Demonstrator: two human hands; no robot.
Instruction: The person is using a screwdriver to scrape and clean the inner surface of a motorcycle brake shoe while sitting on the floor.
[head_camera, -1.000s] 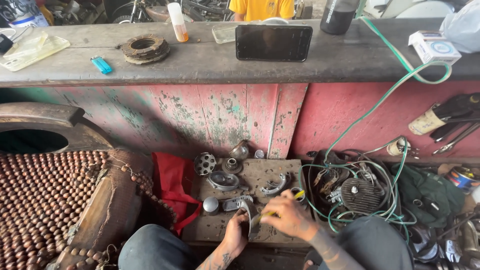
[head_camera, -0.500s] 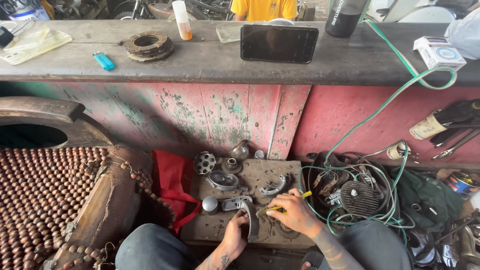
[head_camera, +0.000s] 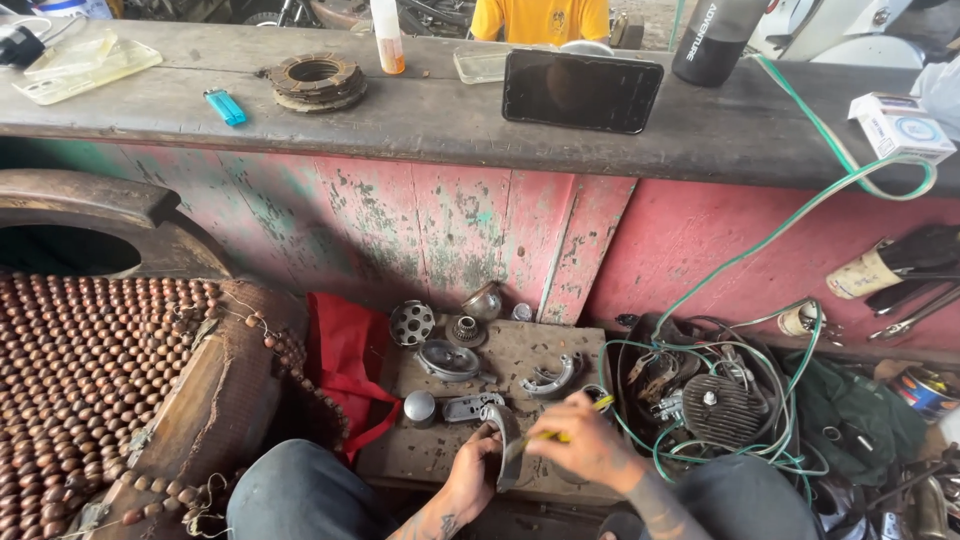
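left hand (head_camera: 470, 478) has its fingers curled shut around the lower end of a curved metal brake shoe (head_camera: 505, 440), holding it upright on edge over the low wooden surface (head_camera: 520, 350). just to the right of it, the right hand (head_camera: 585, 445) is closed in a pinch on a thin yellow-handled tool (head_camera: 570, 425), whose handle sticks out to the upper right of the hand; the tool's tip is hidden behind the fingers, so whether it touches the shoe cannot be told.

up and left of the left hand lie a small round cap (head_camera: 420, 407) and a flat metal bracket (head_camera: 470, 407), both near it. further up sit a round metal cover (head_camera: 447, 360), a perforated disc (head_camera: 411, 322) and a small gear (head_camera: 466, 330). above the right hand, close by, lies a second brake shoe (head_camera: 552, 378).

to do this step well, it seems wise for the left hand to keep the shoe steady against the surface so it cannot twist, and for the right hand to work the tool in short, controlled strokes away from the holding fingers. to the right of the right hand a tangle of green wires (head_camera: 760, 400) lies near; the elbow should stay clear of it. loose parts nearby could get knocked off.
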